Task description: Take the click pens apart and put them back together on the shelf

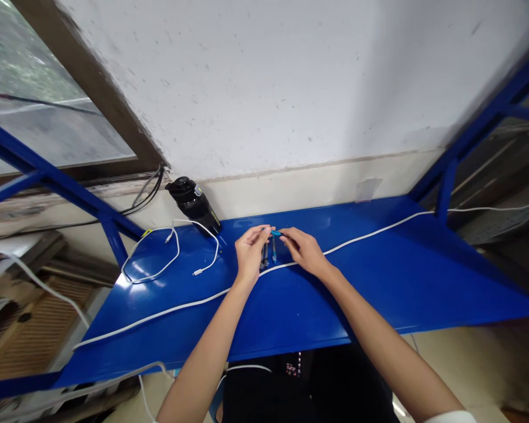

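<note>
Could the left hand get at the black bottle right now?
Probably yes, once freed: the left hand seems to be pinching the small blue item. The black bottle stands nearby, with only the looped white cable lying beside and in front of it.

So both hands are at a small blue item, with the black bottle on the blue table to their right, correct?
Not quite: in the head view, the black bottle is left of the left hand and right hand. Both are at the small blue item; the bottle is on the blue table.
</note>
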The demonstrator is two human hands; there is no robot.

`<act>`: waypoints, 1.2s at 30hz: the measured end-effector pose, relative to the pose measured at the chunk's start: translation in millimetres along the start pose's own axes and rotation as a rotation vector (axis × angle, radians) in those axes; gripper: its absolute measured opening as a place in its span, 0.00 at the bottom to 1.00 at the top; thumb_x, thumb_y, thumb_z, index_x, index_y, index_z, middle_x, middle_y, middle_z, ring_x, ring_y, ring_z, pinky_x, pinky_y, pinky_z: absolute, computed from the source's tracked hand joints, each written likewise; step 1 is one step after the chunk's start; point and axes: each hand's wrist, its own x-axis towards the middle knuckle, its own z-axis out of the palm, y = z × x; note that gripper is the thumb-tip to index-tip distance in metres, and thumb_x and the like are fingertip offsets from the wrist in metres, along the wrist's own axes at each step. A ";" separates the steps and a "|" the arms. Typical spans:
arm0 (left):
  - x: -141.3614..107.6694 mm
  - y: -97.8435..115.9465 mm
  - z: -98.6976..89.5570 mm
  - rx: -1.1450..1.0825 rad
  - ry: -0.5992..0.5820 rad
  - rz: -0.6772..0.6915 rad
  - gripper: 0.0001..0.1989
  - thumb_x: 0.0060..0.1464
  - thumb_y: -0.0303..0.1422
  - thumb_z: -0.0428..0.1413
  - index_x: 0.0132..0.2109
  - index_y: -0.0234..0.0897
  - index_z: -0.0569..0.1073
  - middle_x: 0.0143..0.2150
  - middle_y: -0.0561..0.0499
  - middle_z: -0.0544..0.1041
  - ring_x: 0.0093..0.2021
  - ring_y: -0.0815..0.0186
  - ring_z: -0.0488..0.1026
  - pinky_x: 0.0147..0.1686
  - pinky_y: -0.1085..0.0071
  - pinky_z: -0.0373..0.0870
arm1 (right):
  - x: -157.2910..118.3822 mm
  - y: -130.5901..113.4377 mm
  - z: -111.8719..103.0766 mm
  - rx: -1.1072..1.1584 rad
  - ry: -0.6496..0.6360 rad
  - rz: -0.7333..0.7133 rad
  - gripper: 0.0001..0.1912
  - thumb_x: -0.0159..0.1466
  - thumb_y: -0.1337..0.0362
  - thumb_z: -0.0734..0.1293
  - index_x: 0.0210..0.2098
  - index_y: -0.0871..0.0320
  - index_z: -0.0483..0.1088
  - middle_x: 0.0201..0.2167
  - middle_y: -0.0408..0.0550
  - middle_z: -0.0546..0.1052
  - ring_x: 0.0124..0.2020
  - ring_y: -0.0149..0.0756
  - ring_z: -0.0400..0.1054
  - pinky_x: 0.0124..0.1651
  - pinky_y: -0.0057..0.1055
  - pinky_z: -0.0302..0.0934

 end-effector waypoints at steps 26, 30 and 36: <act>14.9 8.6 -16.9 -0.183 0.115 -0.013 0.18 0.64 0.47 0.68 0.46 0.38 0.76 0.46 0.42 0.88 0.41 0.61 0.87 0.43 0.68 0.79 | -0.1 -0.7 -4.8 -0.062 -0.006 -0.010 0.20 0.81 0.62 0.59 0.67 0.48 0.74 0.39 0.49 0.77 0.37 0.41 0.72 0.43 0.36 0.68; 14.7 7.9 -16.3 -0.183 0.098 -0.027 0.18 0.64 0.48 0.68 0.47 0.39 0.75 0.45 0.42 0.88 0.42 0.59 0.87 0.43 0.68 0.80 | -0.7 1.1 -4.4 -0.061 -0.016 -0.022 0.21 0.81 0.63 0.59 0.68 0.49 0.73 0.40 0.49 0.77 0.38 0.41 0.72 0.44 0.36 0.69; 13.7 6.3 -16.1 -0.169 0.068 -0.042 0.20 0.64 0.51 0.67 0.48 0.41 0.74 0.45 0.44 0.87 0.43 0.56 0.88 0.40 0.68 0.80 | -1.1 1.1 -4.3 -0.056 -0.021 -0.025 0.22 0.81 0.63 0.59 0.69 0.49 0.73 0.40 0.49 0.76 0.38 0.40 0.72 0.44 0.35 0.69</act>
